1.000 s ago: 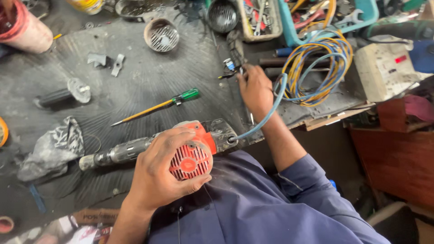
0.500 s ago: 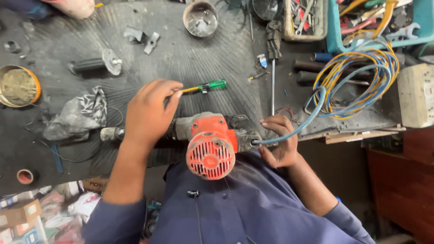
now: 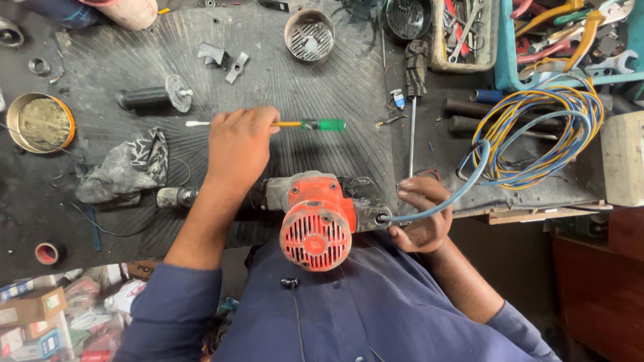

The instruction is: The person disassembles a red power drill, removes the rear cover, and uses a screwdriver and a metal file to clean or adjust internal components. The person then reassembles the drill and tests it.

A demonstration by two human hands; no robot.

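The power drill (image 3: 315,211) lies on the bench (image 3: 335,87) at its near edge, long axis running left–right, chuck end pointing left and orange vented motor cap facing up toward the camera. The left hand (image 3: 238,144), just beyond the drill, has its grip clenched on the screwdriver (image 3: 295,124), which lies parallel to the drill with its green handle pointing right. The right hand (image 3: 422,214) grasps the drill's rear end, where the blue cable (image 3: 456,194) leaves — curving away to the wire coil (image 3: 550,134).
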